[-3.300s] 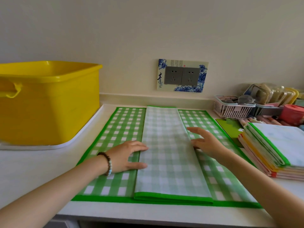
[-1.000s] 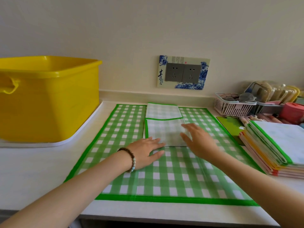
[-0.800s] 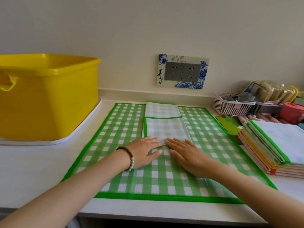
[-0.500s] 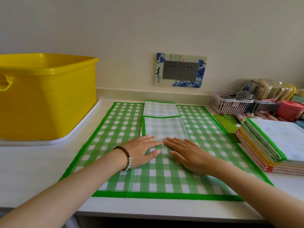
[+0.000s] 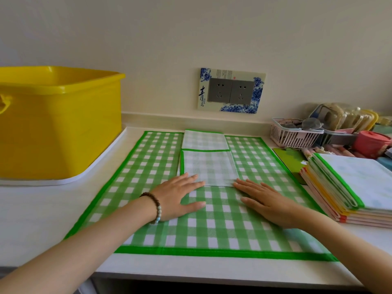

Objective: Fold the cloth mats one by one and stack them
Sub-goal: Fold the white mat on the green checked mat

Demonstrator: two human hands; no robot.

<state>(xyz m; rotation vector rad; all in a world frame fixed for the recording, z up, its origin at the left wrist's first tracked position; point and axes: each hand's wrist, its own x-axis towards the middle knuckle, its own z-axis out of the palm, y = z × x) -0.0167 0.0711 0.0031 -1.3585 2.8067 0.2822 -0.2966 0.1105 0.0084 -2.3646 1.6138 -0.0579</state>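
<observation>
Cloth mat [image 5: 209, 166], folded small, lies centre-far on a spread check mat [image 5: 146, 166]. Left hand [image 5: 180, 197] and right hand [image 5: 267, 201] lie flat, fingers straight, gripping nothing, at its near crease. Recommend pressing evenly outward along the crease, keeping edges square.

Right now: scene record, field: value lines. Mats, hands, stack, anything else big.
spread mat: green checked, lying flat
folded mat: pale checked strip, near end doubled over, far end uncovered; lies on spread mat
left hand: flat, fingertips at fold's near left corner
right hand: flat, fingertips at near right corner
stack: folded mats, right of spread mat
yellow tub: far left
</observation>
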